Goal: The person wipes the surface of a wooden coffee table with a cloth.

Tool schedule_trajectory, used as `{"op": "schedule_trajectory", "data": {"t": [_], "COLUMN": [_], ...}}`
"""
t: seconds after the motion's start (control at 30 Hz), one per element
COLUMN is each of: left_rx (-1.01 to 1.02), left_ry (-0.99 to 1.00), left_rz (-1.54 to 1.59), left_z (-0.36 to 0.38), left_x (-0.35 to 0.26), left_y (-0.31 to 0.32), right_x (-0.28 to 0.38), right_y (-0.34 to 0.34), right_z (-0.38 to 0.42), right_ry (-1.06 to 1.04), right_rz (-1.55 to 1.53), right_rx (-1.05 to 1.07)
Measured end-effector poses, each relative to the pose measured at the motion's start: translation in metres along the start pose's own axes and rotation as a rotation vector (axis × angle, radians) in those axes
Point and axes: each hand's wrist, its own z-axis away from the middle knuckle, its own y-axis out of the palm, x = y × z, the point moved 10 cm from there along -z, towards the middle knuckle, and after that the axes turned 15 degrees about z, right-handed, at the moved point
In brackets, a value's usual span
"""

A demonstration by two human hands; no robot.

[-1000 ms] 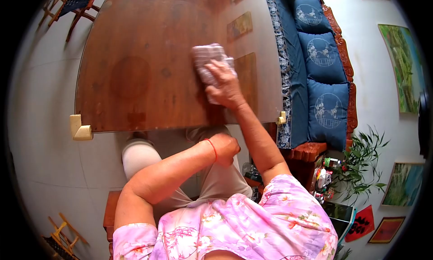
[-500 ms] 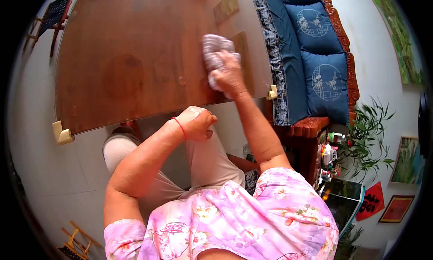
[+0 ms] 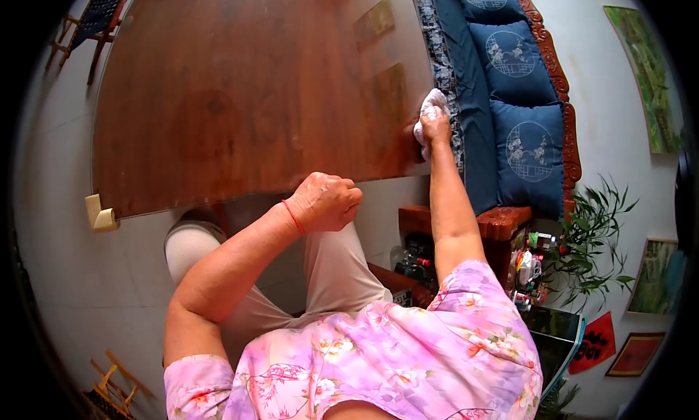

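**Nearly across: cloth at the right edge of the surface**

Now wiping at the far right edge of the wooden surface [image 3: 240, 99], just beside the blue-cushioned bench [image 3: 510, 92]. Right hand [image 3: 435, 128] closed around a bunched pale cloth [image 3: 431, 107], pressing it onto the edge. Left hand [image 3: 324, 200] curled in a loose fist, holding nothing, resting at the near edge. Judging by the position, little left on this side; whether the broad left part is wiped, cannot tell. Foam guard [image 3: 100, 212] on the near left corner.

Glossy wooden table [image 3: 218, 92] bearing cloth [image 3: 431, 107]
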Motion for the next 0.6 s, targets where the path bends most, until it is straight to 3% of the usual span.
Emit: {"op": "schedule_trajectory", "data": {"t": [0.1,0.3,0.5,0.6], "left_rx": [0.118,0.169,0.244,0.417], "left_ry": [-0.075,-0.102,0.018,0.004], "left_rz": [-0.047,-0.047,0.077,0.106], "left_z": [0.0,-0.006,0.001,0.011], "left_x": [0.011,0.015,0.001,-0.005], "left_y": [0.011,0.021,0.045,0.07], "right_x": [0.029,0.097,0.187,0.24], "right_y": [-0.019,-0.048,-0.084,-0.113], "right_z": [0.015,0.054,0.108,0.156], "right_ry": [-0.141,-0.343,-0.63,-0.807], "right_rz": [-0.084,-0.122,-0.18,-0.25], "right_rx": [-0.059,-0.107,-0.177,-0.132]}}
